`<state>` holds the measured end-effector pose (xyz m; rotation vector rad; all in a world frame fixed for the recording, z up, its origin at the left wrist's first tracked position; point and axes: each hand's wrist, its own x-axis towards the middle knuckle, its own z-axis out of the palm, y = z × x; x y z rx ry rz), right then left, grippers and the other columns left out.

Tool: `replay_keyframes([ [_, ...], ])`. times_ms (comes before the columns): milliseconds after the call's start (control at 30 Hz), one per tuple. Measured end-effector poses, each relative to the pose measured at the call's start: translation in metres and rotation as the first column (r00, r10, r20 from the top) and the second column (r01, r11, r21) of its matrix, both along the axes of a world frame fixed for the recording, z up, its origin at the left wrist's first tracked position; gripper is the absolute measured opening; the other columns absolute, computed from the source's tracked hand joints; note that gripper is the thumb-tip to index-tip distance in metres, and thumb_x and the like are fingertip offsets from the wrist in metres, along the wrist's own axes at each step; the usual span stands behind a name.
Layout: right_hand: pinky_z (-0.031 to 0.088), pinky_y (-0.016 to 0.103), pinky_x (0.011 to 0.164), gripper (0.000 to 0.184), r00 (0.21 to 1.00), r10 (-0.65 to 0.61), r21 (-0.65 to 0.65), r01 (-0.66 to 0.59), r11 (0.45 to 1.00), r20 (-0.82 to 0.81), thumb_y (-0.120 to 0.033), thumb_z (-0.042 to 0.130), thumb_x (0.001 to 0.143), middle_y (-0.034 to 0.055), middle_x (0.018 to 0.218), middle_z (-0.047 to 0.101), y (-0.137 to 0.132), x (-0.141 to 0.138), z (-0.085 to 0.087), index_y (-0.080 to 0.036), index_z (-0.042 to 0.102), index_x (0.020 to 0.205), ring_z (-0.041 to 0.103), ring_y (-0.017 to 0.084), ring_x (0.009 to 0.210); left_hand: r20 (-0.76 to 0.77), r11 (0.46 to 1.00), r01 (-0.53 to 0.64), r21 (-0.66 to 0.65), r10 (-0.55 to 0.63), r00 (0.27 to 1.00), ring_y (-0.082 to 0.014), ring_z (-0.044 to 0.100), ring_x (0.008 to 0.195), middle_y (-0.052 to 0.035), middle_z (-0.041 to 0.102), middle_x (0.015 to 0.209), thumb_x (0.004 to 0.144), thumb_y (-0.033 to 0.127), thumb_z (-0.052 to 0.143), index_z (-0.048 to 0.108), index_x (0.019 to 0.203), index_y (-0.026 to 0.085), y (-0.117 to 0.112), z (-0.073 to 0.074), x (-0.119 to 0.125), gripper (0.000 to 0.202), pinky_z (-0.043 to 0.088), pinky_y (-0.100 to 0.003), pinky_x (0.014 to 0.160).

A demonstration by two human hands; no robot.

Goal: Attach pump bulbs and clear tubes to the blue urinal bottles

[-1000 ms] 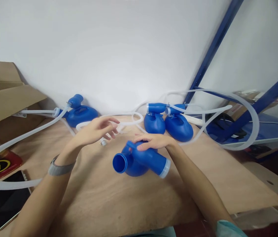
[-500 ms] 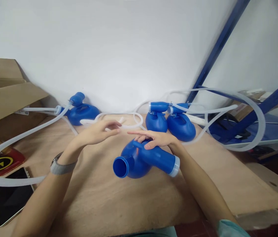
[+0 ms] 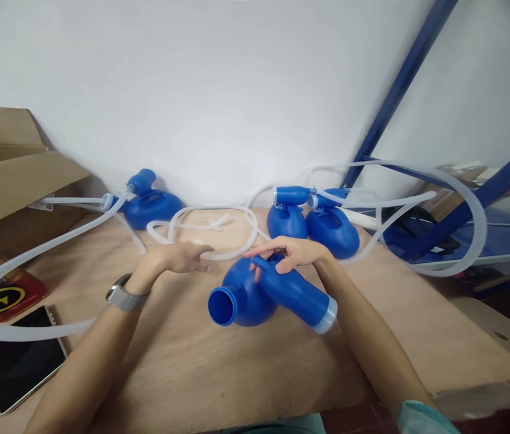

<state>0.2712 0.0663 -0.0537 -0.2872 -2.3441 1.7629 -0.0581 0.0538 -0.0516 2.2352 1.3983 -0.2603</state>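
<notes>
A blue plastic bottle [image 3: 241, 298] with a wide open mouth lies on the wooden table [image 3: 219, 367], mouth facing me. A blue tube piece [image 3: 295, 292] with a pale cap end rests against it. My right hand [image 3: 293, 252] curls its fingers over the top of that tube piece. My left hand [image 3: 178, 258], palm down with fingers stretched out, reaches onto the table beside a loop of clear hose [image 3: 212, 232] and touches it. A watch is on my left wrist.
Three more blue bottles stand by the wall: one at the left [image 3: 149, 205], two at the right [image 3: 311, 223], all with clear hoses attached. A cardboard box [image 3: 6, 175], a red packet [image 3: 4, 295] and a phone [image 3: 24, 364] lie left. Blue shelf frame [image 3: 418, 78] at right.
My left hand has dropped from the air down to the table by the hose loop. My right hand has curled onto the tube piece, whose capped end swung lower and to the right.
</notes>
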Motion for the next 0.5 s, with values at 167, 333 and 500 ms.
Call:
replay_keyframes([
  [167, 0.052, 0.044, 0.106, 0.061, 0.995, -0.062, -0.041, 0.059, 0.997, -0.075, -0.048, 0.091, 0.078, 0.0119, 0.112, 0.082, 0.001, 0.007, 0.0, -0.019, 0.068, 0.127, 0.077, 0.027, 0.11, 0.069, 0.967, -0.158, -0.2, 0.174, 0.982, -0.0305, 0.073, 0.066, -0.0107, 0.076, 0.075, 0.079, 0.068, 0.065, 0.062, 0.143, 0.015, -0.007, 0.0, 0.004, 0.083, 0.054, -0.034, 0.058],
  [333, 0.058, 0.043, 0.094, 0.066, 0.971, -0.054, -0.152, 0.018, 0.988, -0.234, -0.054, 0.095, 0.07, 0.0122, 0.102, 0.082, 0.006, 0.021, -0.006, -0.022, 0.057, 0.113, 0.08, 0.029, 0.101, 0.333, 0.995, 0.082, 0.054, -0.095, 0.938, -0.0238, 0.074, 0.079, -0.0091, 0.079, 0.101, 0.092, 0.056, 0.057, 0.074, 0.121, 0.023, -0.031, 0.033, 0.021, 0.046, 0.056, -0.032, 0.072],
  [500, 0.059, 0.042, 0.086, 0.084, 0.812, -0.449, -0.188, 0.408, 0.893, -0.373, -0.075, 0.091, 0.058, 0.0093, 0.107, 0.079, -0.003, 0.026, 0.001, -0.03, 0.045, 0.111, 0.077, 0.031, 0.101, 0.519, 0.945, 0.054, 0.323, -0.225, 0.825, -0.0217, 0.07, 0.088, -0.0044, 0.077, 0.099, 0.103, 0.057, 0.05, 0.073, 0.111, 0.025, -0.069, 0.061, 0.041, 0.041, 0.056, -0.03, 0.078],
])
